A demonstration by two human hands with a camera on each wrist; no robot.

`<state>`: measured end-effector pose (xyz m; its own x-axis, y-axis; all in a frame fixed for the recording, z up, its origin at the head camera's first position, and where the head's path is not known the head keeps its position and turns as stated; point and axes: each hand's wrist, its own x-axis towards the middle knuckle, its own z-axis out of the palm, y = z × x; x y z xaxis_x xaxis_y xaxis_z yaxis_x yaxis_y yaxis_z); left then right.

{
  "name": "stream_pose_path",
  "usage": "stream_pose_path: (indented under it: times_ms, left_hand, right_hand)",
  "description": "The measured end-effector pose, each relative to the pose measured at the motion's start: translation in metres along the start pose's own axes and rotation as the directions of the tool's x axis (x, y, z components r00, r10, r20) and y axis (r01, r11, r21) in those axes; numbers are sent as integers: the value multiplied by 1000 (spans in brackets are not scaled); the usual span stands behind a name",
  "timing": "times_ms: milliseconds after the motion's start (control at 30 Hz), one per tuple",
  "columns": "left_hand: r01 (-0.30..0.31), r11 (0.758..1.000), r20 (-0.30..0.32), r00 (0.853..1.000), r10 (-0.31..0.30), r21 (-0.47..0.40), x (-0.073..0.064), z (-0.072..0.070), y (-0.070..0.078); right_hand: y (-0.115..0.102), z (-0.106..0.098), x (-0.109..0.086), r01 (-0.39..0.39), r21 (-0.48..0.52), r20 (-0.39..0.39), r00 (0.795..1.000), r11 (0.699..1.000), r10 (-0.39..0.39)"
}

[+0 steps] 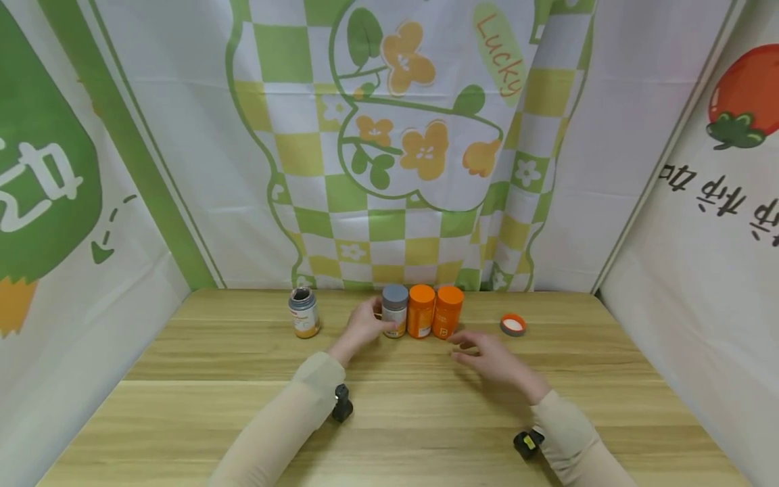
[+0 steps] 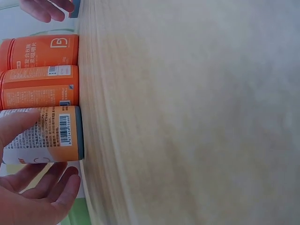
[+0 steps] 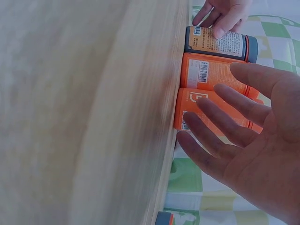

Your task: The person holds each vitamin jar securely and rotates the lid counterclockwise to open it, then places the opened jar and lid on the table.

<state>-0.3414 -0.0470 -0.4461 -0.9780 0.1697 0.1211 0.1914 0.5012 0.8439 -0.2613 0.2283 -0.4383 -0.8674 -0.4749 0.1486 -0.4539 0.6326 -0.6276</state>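
Grey-capped bottle [image 1: 395, 310] between left-hand [image 1: 364, 322] thumb [image 2: 18, 124] and fingers [image 2: 67, 191].

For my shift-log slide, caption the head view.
Left hand at grey-capped bottle beside two orange bottles, right hand nearby; uncapped bottle leftmost, loose orange-rimmed cap rightmost.

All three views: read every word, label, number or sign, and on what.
"Lucky": back curtain
"B", "复合B族", "咀嚼片": rightmost orange bottle
Too small or blurred: remaining print there, other orange bottle, grey-lidded bottle, open bottle
Unclear: characters on left wall, right wall
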Motion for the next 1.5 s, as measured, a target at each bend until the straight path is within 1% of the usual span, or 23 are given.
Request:
stream_pose_path:
  times_ms: [267, 433, 533, 700, 833, 1033, 1200, 1400, 1500]
  left_hand:
    - [0, 1000, -37, 999, -1, -16, 0, 1, -1]
    - [4, 999, -63, 998, -7, -34, -2, 1, -1]
    - [5, 1000, -71, 997, -7, -30, -5, -1, 0]
    - [-9, 1000, -72, 997, 9, 1, -10, -4, 2]
    - [-34, 999, -76, 996, 37, 31, -15, -6, 3]
    - [-55, 995, -77, 995, 62, 82, -23, -9, 7]
    - [-68, 994, -73, 995, 74, 82, -29, -11, 10]
    - [-72, 995, -67, 995, 76, 66, -37, -12, 12]
    - [-77, 994, -64, 995, 82, 73, -40, -12, 13]
  right_hand:
    - [-3, 0, 0, -12, 23, 12, 1000, 1000, 12]
    - [-4, 0, 0, -4, 10, 4, 1000, 1000, 4]
    - [-4, 0, 0, -8, 9, -1, 1000, 1000, 8]
    - [-6, 1, 1, -23, 32, 4, 1000, 999, 23]
    - [-7, 2, 2, -19, 34, 3, 1000, 999, 19]
    - [-10, 4, 3, -15, 47, 1, 1000, 999, 15]
    - [-11, 6, 5, -20, 46, -11, 1000, 999, 20]
    - [-13, 8, 5, -4, 47, -20, 1000, 999, 5]
    - [-14, 9, 6, 1, 50, -27, 1000, 999, 1]
